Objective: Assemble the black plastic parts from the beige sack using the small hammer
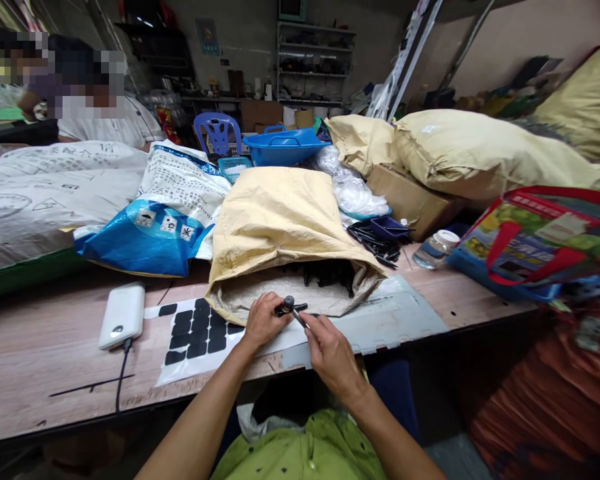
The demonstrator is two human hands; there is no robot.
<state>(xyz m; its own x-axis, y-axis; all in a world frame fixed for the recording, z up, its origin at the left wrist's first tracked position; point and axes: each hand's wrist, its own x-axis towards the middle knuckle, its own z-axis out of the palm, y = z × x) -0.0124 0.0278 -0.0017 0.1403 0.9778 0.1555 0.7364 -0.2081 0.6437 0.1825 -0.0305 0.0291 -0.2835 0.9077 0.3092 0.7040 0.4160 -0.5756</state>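
Black piece (289, 303): lower centre of the frame, before the sack's mouth; round-headed, looks hard, probably light, stiff and a little slippery; best held by its narrow part.
Left hand (266, 321): fingers closed on black piece.
Right hand (331, 352): pinching a slim grey rod (299, 319), likely metal; whether joined to the piece, cannot tell.
Sack (280, 217): tan, creased, soft; black parts (333, 272) inside.
Sheet (197, 331): thin, flat, dark rounded squares, on wood-grained bench (73, 333).
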